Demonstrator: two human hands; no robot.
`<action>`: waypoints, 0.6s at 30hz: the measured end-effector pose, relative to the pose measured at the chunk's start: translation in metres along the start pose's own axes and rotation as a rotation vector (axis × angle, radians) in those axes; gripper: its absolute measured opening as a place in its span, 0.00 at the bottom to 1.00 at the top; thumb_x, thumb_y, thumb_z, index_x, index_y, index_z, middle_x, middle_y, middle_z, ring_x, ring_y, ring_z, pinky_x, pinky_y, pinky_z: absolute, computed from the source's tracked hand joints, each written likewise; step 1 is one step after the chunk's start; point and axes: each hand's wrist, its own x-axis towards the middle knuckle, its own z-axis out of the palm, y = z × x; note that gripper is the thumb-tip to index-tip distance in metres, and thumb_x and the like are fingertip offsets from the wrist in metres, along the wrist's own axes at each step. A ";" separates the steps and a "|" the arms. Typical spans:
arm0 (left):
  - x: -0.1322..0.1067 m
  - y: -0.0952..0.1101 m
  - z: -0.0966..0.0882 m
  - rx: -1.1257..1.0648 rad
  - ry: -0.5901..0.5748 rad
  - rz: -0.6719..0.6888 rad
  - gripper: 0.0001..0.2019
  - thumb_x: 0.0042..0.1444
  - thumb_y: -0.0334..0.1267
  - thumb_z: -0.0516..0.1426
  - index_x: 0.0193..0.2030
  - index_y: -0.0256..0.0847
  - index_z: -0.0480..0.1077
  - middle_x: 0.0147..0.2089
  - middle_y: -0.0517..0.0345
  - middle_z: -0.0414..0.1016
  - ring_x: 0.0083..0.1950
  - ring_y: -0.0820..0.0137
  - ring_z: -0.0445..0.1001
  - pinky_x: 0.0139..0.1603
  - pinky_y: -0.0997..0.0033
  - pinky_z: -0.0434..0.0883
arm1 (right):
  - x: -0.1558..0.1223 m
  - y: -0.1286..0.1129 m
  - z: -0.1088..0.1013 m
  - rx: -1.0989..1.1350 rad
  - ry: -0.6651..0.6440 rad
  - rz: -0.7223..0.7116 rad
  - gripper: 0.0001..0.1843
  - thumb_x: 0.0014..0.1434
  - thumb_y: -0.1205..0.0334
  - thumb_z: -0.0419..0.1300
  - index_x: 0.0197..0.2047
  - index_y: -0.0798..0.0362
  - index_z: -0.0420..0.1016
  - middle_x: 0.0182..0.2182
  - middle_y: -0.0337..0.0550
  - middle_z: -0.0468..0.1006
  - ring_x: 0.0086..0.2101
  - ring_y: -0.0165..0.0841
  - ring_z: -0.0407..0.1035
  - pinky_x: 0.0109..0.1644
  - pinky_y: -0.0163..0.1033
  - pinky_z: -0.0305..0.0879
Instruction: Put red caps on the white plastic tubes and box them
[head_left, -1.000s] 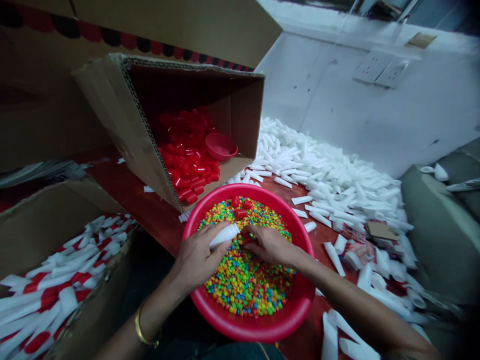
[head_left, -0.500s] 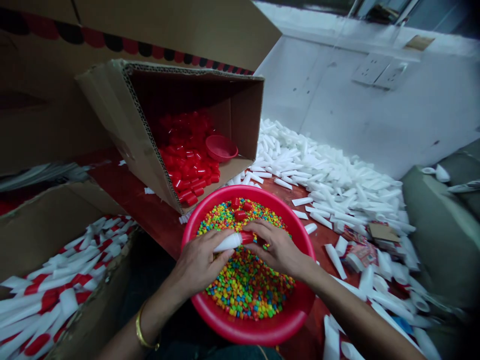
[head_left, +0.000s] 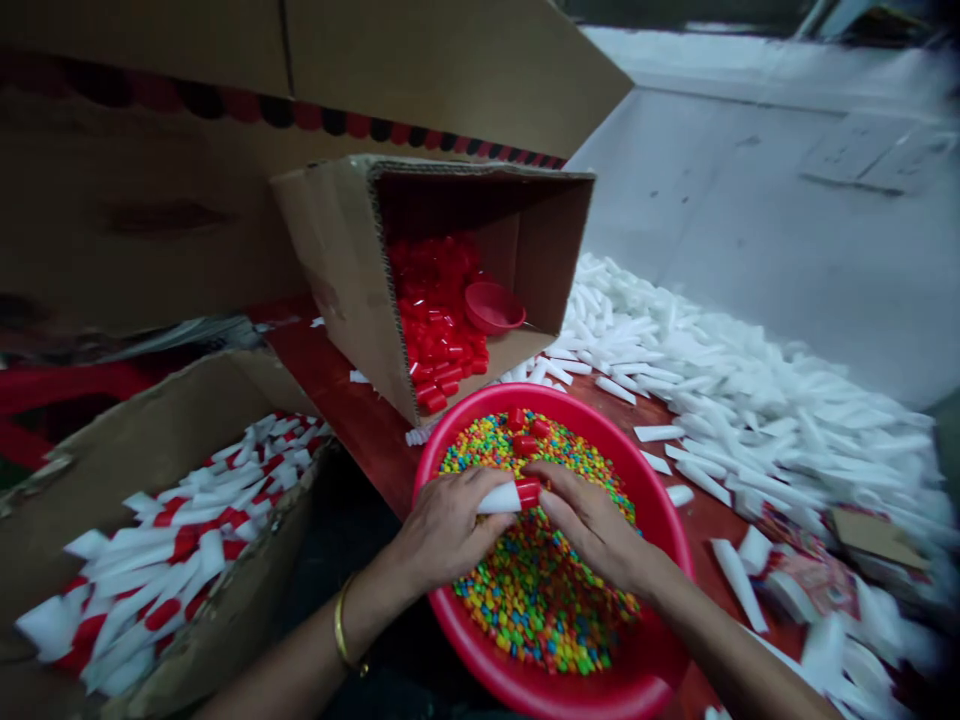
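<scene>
Over a red basin (head_left: 448,622) full of small multicoloured candies (head_left: 517,622), my left hand (head_left: 442,525) is wrapped round a white plastic tube (head_left: 498,499). A red cap (head_left: 529,492) sits on the tube's right end. My right hand (head_left: 592,525) has its fingertips closed at the outer end of that cap; their exact grip is partly hidden. The tube lies nearly level. Several loose red caps (head_left: 526,444) rest on the candies towards the far side of the basin.
Behind the basin, a cardboard box (head_left: 330,245) on its side holds many red caps (head_left: 442,325) and a small red bowl (head_left: 495,308). White tubes (head_left: 750,400) are heaped along the wall at right. An open carton (head_left: 225,640) at lower left contains capped white tubes (head_left: 180,560).
The whole view has shifted, so everything sits further right. My right fingers have slid from around the red cap to its outer end, leaving more of it showing. The left hand keeps the tube.
</scene>
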 end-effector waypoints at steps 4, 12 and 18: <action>-0.003 0.000 -0.001 0.059 -0.052 0.059 0.14 0.58 0.39 0.54 0.51 0.43 0.65 0.46 0.55 0.74 0.46 0.66 0.73 0.45 0.65 0.69 | -0.002 0.006 0.006 -0.033 -0.069 -0.048 0.16 0.64 0.51 0.47 0.34 0.53 0.67 0.28 0.43 0.72 0.29 0.33 0.66 0.32 0.37 0.62; -0.008 0.001 0.002 0.178 -0.053 0.154 0.11 0.59 0.34 0.53 0.48 0.41 0.65 0.42 0.54 0.75 0.43 0.63 0.73 0.42 0.61 0.68 | 0.005 0.005 0.030 0.145 0.036 0.134 0.25 0.66 0.47 0.39 0.23 0.52 0.59 0.20 0.36 0.62 0.22 0.28 0.56 0.26 0.34 0.53; -0.007 -0.007 0.003 0.132 0.091 0.186 0.15 0.58 0.39 0.54 0.52 0.44 0.65 0.45 0.54 0.76 0.44 0.64 0.74 0.43 0.63 0.71 | 0.002 -0.007 0.015 0.022 0.018 0.001 0.23 0.65 0.49 0.40 0.25 0.53 0.61 0.22 0.37 0.63 0.23 0.28 0.57 0.27 0.33 0.52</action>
